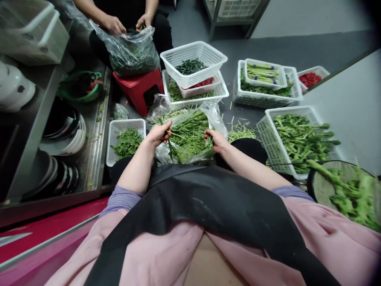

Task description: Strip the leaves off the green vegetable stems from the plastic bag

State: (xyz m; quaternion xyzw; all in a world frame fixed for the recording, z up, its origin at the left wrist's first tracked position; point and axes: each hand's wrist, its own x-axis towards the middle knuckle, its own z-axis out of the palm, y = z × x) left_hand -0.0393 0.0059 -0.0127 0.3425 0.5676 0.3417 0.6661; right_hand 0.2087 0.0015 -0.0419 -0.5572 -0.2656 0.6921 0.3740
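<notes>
A clear plastic bag [212, 115] lies spread in front of my lap, with long thin green stems [190, 133] heaped in it. My left hand [160, 133] is closed on a few leafy green stems [172, 151] that hang down over the bag's left part. Over the right part of the heap, my right hand [214, 140] has its fingers curled round some leafy greens. Left of my left hand, a small white basket [108, 149] holds picked green leaves [127, 143].
Stacked white baskets [195, 81] stand ahead. A red stool [131, 89] bears another bag of greens [135, 55], where a person's hands work. Baskets of vegetables [274, 143] and a round board [323, 186] are at right; a metal shelf [102, 119] is at left.
</notes>
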